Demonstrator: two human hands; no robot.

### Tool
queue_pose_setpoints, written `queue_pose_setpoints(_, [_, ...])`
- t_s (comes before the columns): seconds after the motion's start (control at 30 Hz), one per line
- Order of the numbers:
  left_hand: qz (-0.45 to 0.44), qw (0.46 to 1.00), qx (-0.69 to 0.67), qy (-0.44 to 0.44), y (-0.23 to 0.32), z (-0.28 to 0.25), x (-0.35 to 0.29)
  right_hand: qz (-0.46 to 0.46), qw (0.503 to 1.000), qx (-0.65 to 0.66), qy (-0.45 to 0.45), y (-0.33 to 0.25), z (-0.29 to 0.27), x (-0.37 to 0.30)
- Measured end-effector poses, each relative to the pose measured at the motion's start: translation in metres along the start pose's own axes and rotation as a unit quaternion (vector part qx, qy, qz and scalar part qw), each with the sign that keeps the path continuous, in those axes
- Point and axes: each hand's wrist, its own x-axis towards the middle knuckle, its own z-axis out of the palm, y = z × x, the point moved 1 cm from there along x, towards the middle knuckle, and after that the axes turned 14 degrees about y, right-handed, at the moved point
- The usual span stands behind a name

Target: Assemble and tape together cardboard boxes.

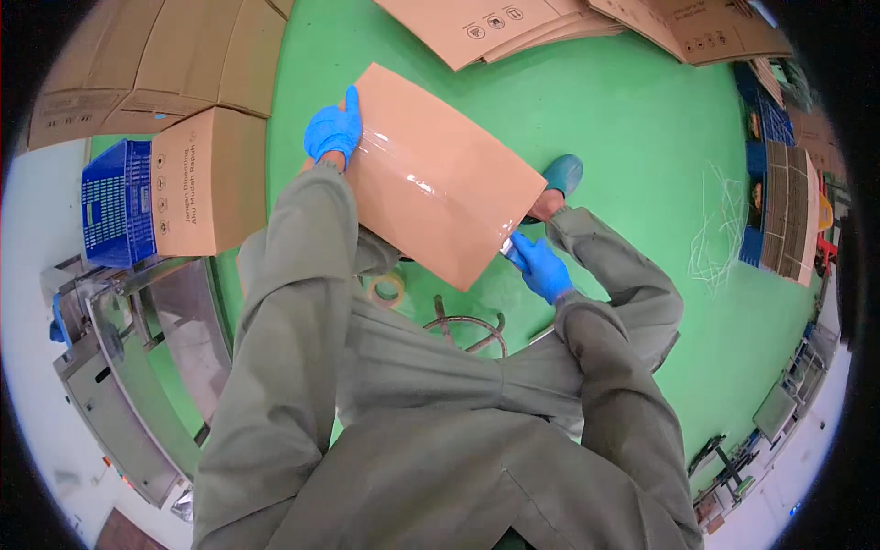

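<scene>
Standing at the left, a blue crate (117,202) sits just beside a printed carton (215,179) on the green floor (655,119). Right of them, the person's gloved left hand (332,134) is pressed to the left edge of a plain cardboard box (449,188), thumb pointing up along it; whether the fingers there clamp the cardboard or merely brace it cannot be told, as their tips are hidden. The box lies tilted in front of the seated person, between the two hands, and what bears it from below is hidden. With the support unseen, it could swing or slip if the left hand eases off while the right one pushes.

A glossy strip of clear tape (417,179) runs across the box's upper face. Its shine looks uneven, so trapped creases could let it lift later. A tape roll (374,291) appears near the person's legs, where a shifting foot might knock it away.

At the box's right corner, the gloved right hand (544,268) has its fingers closed around a small pale tool (510,249), its kind too unclear to tell. If it has a sharp edge, a slip could score the cardboard or catch the leg. Farther right, loose white strings (720,234) tangle on the floor and could snag a shoe (563,174).
</scene>
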Motion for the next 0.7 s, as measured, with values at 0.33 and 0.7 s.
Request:
queue_pose_setpoints(0.33, [0.045, 0.977, -0.137, -0.157, -0.023, -0.006, 0.026, 0.071, 0.941, -0.298, -0.144, -0.023, 0.058, 0.044])
queue_pose_setpoints(0.7, [0.266, 0.935, -0.146, -0.181, 0.003, -0.135, -0.040, 0.132, 0.930, -0.063, -0.337, -0.062, 0.031, -0.003])
